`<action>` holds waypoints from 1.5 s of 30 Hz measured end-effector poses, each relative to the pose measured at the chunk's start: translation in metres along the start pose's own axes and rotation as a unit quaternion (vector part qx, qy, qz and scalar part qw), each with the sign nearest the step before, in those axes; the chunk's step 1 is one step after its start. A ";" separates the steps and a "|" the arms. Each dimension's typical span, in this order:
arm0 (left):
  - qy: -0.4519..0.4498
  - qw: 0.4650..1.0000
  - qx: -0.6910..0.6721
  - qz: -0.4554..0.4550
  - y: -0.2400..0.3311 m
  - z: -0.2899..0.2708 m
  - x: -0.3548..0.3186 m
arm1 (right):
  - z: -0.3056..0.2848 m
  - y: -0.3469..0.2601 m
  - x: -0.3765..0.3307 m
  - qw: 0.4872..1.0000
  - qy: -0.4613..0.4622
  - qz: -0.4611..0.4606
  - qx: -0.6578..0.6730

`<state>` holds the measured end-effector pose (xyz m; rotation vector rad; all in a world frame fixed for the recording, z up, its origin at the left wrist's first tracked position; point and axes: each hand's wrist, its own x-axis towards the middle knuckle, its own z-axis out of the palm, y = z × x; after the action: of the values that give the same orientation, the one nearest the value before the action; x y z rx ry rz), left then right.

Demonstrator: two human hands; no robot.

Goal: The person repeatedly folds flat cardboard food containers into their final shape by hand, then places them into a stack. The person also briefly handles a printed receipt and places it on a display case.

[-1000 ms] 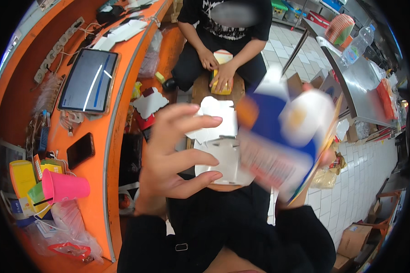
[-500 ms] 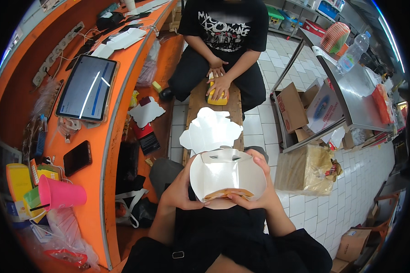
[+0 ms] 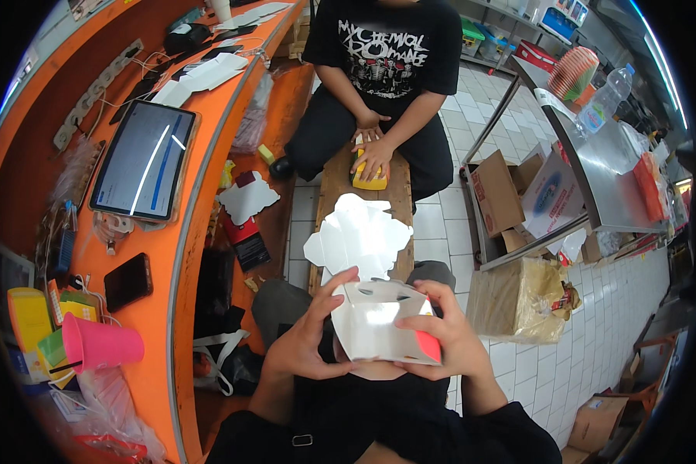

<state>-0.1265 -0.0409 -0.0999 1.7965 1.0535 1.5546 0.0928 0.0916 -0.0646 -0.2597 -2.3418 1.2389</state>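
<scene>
I hold a white cardboard food box (image 3: 383, 321), partly folded up, with a red-orange patch at its right corner. My left hand (image 3: 305, 340) grips its left side, with thumb and fingers curled over the top edge. My right hand (image 3: 448, 332) clasps its right side. Just beyond the box, a stack of flat white box blanks (image 3: 361, 236) lies on a wooden bench (image 3: 334, 185). At the far end of the bench a seated person in black presses both hands on a yellow box (image 3: 370, 174).
A curved orange counter (image 3: 185, 232) runs along my left with a tablet (image 3: 143, 162), a dark phone (image 3: 127, 282), a pink cup (image 3: 100, 344) and loose blanks. To the right stand a steel table (image 3: 595, 178), open cartons (image 3: 518, 193) and a wrapped cardboard box (image 3: 518, 301) on white tiles.
A second ago I held a printed blank up close to the camera. Half a second ago the box lay open in both hands. Now its sides are folded up and it is tilted.
</scene>
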 end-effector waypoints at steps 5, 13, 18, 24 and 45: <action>-0.017 0.997 -0.015 -0.069 0.006 0.004 -0.004 | 0.001 0.001 0.004 0.998 0.035 -0.034 0.036; -0.057 0.982 -0.146 -0.101 0.018 -0.011 -0.004 | -0.012 -0.009 0.008 0.994 -0.082 0.012 -0.076; 0.023 0.988 -0.040 -0.146 0.023 0.012 -0.001 | 0.016 0.023 0.006 0.974 0.080 -0.019 0.210; -0.001 0.985 -0.119 -0.127 -0.003 0.008 -0.014 | 0.027 0.055 -0.001 0.981 0.012 -0.020 0.195; 0.087 0.683 0.430 -0.584 -0.309 -0.026 -0.046 | 0.111 0.311 -0.003 0.755 0.282 0.526 0.270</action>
<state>-0.2190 0.0885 -0.3701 0.8169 2.5910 0.3548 0.0241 0.1882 -0.3729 -1.6273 -1.1314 1.8657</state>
